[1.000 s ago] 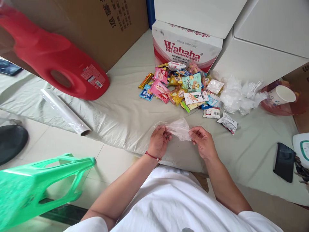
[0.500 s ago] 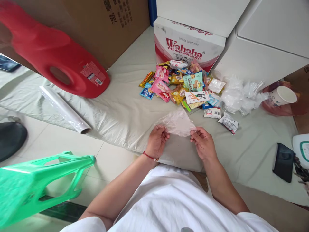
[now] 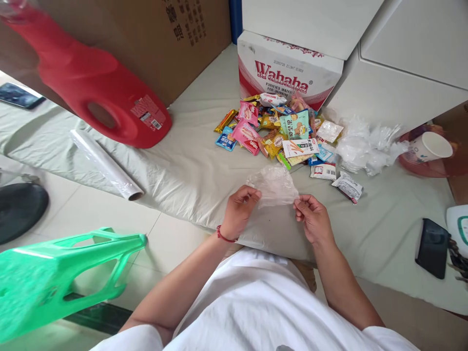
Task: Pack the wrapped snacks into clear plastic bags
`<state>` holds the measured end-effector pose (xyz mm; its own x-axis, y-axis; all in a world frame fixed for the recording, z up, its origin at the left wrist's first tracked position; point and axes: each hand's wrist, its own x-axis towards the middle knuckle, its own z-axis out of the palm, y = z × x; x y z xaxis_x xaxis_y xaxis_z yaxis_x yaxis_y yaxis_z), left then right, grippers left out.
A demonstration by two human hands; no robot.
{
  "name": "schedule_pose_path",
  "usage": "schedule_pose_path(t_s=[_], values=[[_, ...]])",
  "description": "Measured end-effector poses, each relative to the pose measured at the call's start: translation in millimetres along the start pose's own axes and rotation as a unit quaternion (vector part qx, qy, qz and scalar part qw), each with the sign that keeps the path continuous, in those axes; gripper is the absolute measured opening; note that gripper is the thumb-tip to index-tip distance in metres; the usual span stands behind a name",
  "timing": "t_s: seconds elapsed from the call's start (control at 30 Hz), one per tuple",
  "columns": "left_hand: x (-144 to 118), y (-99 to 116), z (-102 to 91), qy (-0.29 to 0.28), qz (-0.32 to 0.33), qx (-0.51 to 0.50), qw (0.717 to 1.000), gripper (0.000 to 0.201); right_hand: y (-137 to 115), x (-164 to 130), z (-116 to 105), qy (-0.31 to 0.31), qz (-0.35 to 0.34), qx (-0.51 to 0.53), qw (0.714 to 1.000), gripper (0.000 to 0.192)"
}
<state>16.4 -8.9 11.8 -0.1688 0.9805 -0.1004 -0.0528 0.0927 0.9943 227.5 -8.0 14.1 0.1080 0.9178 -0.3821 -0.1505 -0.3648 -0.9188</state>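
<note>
a pale sheet (image 3: 190,170) covers the floor (image 3: 91,214). on the sheet lie a heap of snack packets (image 3: 278,134), crumpled clear bags (image 3: 365,144), a roll of clear film (image 3: 106,165), a red jug (image 3: 91,92), a wahaha box (image 3: 285,73), a paper cup (image 3: 429,146) and a black phone (image 3: 433,247).

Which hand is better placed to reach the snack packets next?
Right, probably. Both hands pinch the clear plastic bag, but the right hand sits nearer the snack packets than the left hand.
</note>
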Motion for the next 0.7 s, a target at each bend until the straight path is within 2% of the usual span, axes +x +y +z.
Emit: schedule_pose_path(t_s=[0.07, 0.1, 0.17, 0.27, 0.37, 0.43, 0.5, 0.57, 0.6, 0.7], values=[[-1.5, -6.3, -9.3, 0.016, -0.011, -0.068, 0.998, 0.021, 3.5, -0.5, -9.3, 0.009, 0.027, 0.0, 1.0, 0.039], [-3.1, -8.3, -12.9, 0.011, -0.008, -0.084, 0.996, 0.021, 4.8, -1.1, -13.1, 0.014, 0.019, -0.008, 1.0, 0.039], [-6.8, -10.4, -17.2, -0.018, 0.009, -0.078, 0.997, 0.023, 4.9, -2.3, -17.9, 0.031, -0.037, -0.036, 0.998, 0.037], [-11.3, -10.2, -16.7, -0.053, 0.053, -0.003, 0.997, 0.027, -0.5, -1.8, -16.9, 0.054, -0.149, -0.105, 0.982, 0.035], [-13.1, -8.7, -13.0, -0.054, 0.103, 0.07, 0.991, 0.027, -6.9, 3.3, -8.6, 0.047, -0.238, -0.197, 0.95, 0.039], [-13.3, -8.3, -11.7, -0.06, 0.125, 0.094, 0.986, 0.024, -7.5, 8.9, -2.6, 0.022, -0.289, -0.278, 0.916, 0.04], [-13.0, -9.1, -12.3, -0.068, 0.127, 0.104, 0.984, 0.024, -4.4, 15.6, 0.8, -0.001, -0.328, -0.362, 0.873, 0.026], [-12.8, -11.7, -14.4, -0.068, 0.115, 0.108, 0.985, 0.027, 0.7, 22.0, 0.1, -0.012, -0.333, -0.402, 0.853, 0.019], [-12.9, -13.6, -15.7, -0.068, 0.106, 0.107, 0.986, 0.028, 3.3, 24.7, -1.6, -0.014, -0.32, -0.398, 0.86, 0.02], [-14.3, -20.3, -18.5, -0.078, 0.079, 0.092, 0.99, 0.03, 8.5, 29.9, -8.4, -0.021, -0.244, -0.335, 0.91, 0.023]])
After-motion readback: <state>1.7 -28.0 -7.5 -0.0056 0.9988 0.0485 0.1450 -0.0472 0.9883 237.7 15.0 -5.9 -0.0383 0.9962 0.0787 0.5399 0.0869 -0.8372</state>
